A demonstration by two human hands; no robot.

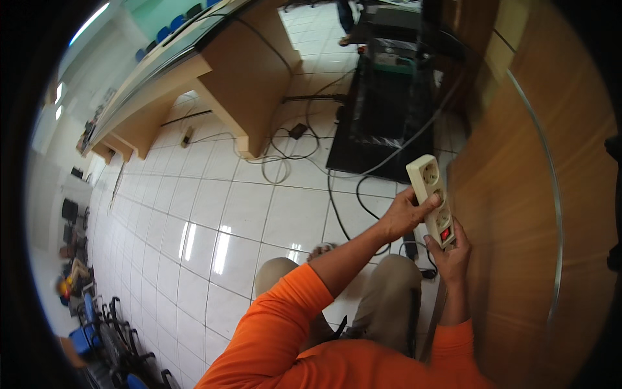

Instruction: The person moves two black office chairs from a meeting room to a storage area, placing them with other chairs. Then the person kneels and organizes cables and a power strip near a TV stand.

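A white power strip [422, 170] with several round sockets and a red switch is held up in front of the wooden panel. My left hand [407, 214] grips its middle from the left, the thumb lying over one socket. Around the lower end, beside the red switch, my right hand [452, 254] is closed, with its thumb at the near edge. A grey cable [395, 155] runs from above toward the strip's far end; I cannot tell whether it joins it. Below my hands hangs a black plug [428, 274] on a cord.
A wooden panel [518, 214] rises close on the right. Ahead stands a black board-like base [379, 146] with boxes on it. Cables and a small black adapter [297, 131] lie on the tiled floor [194, 214] beside a wooden desk [246, 71]. Chairs [84, 337] line the lower left; another person's leg [345, 19] shows far ahead.
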